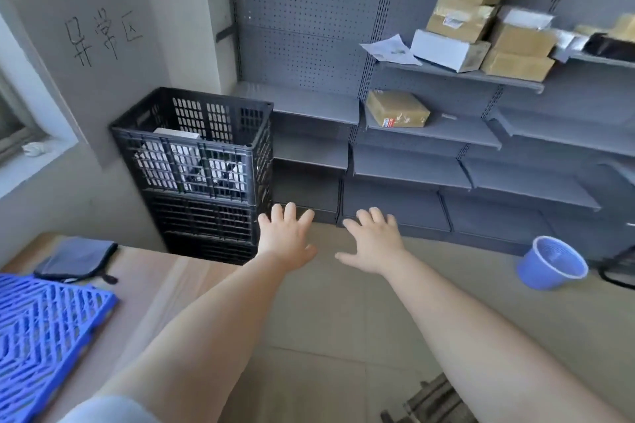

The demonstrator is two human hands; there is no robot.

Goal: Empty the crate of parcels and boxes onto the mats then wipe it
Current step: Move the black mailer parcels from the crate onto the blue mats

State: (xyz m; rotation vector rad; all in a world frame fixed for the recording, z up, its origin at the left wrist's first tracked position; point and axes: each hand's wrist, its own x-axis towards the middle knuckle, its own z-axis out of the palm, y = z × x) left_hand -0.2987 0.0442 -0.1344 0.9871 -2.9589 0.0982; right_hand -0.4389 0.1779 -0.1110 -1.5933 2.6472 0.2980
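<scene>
Both arms are stretched out over the pale tiled floor, palms down. The left hand has its fingers spread wide and straight, holding nothing; same for the right hand, flat and splayed, empty. Neither touches anything.

The black crate is a slatted plastic lattice box, sitting on top of more black crates stacked against the wall, just beyond the left hand's fingertips. Through the grid sides you can see white parcels inside, blocky shapes, can't make out how many.

Bottom left, a blue plastic mat with an open diamond mesh lies on a light wooden table, next to a soft grey cloth. Grey metal shelving with a pegboard back holds taped brown cardboard boxes. A round blue bucket sits on the floor to the right.
</scene>
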